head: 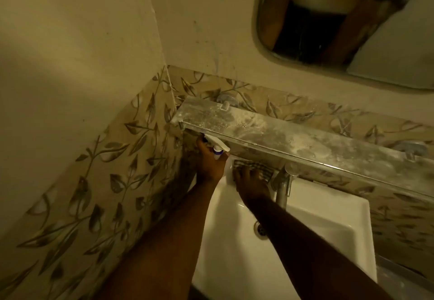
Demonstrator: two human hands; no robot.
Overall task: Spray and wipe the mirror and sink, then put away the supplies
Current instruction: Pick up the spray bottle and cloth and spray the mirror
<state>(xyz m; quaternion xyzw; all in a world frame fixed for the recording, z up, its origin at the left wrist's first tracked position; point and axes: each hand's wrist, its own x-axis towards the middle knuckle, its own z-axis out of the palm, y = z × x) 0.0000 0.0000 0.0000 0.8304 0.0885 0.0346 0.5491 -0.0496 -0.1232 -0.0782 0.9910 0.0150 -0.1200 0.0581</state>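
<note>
The left hand (210, 163) has its grip closed round a white spray bottle with a blue collar (217, 148), held at the back left corner of the white ceramic sink (328, 220). The right hand (251, 182) presses flat on a striped grey cloth (254, 167) on the sink's back ledge, left of the metal tap (283, 188). Judging by this, sink wiping is underway; the oval mirror (317, 41) above looks streaked, and the supplies are not yet put away.

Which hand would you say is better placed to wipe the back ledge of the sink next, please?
The right hand, probably. It already lies flat on the striped cloth on the sink ledge beside the tap. The left hand is occupied gripping the spray bottle at the sink's left corner.
</note>
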